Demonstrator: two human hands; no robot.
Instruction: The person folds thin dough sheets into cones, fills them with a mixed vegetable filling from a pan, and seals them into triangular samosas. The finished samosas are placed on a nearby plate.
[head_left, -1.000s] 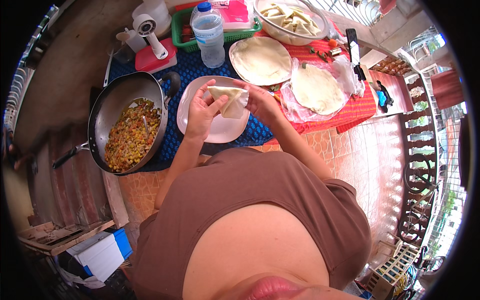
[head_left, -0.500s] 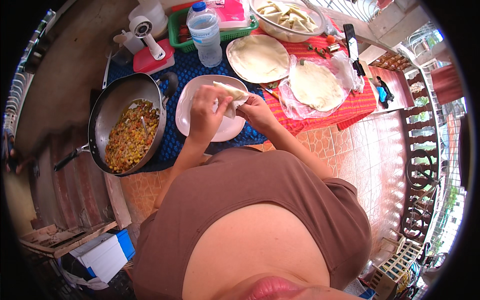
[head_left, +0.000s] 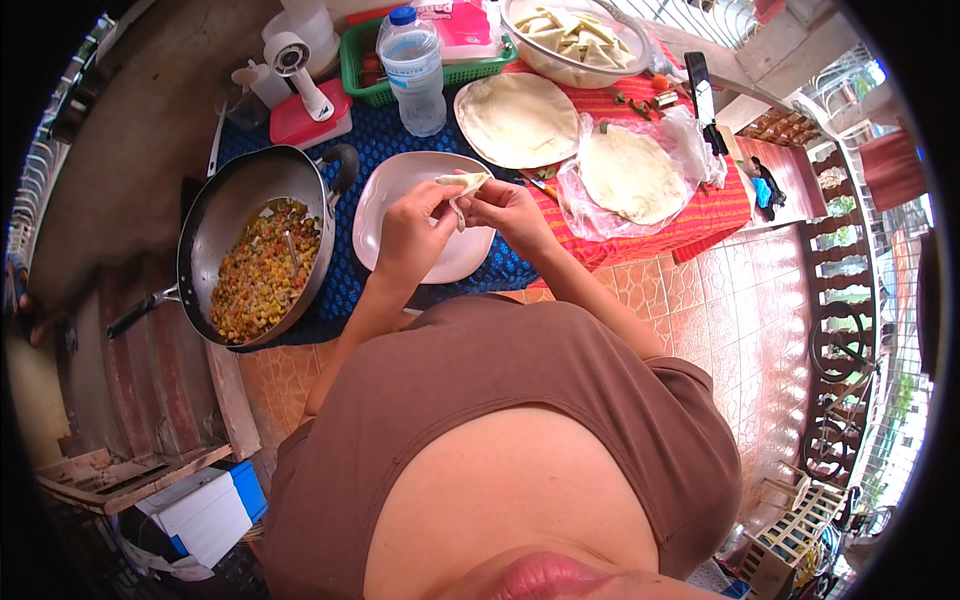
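Above a pale pink plate (head_left: 380, 205), my left hand (head_left: 412, 222) and my right hand (head_left: 512, 212) together grip a small folded dough wrapper (head_left: 466, 182). Fingers of both hands pinch it, and a loose flap hangs between them. Whether filling is inside is hidden. To the left stands a deep pan (head_left: 212, 200) with a chopped vegetable filling (head_left: 262, 285) and a spoon handle sticking out of it. Beyond my right hand lie two rounds of flat wrappers, one stack (head_left: 518, 118) on a plate and another (head_left: 635, 172) on clear plastic.
A glass bowl (head_left: 640, 66) of folded triangles stands at the far right. Behind the plate are a water bottle (head_left: 414, 80), a green basket (head_left: 462, 72), a red-lidded container (head_left: 290, 122) and a small white fan (head_left: 288, 54). A phone (head_left: 703, 92) stands upright on the right.
My left fingers have closed in on the wrapper from a more spread pose. The wrapper has turned and looks more tightly folded, its flap now hanging down.
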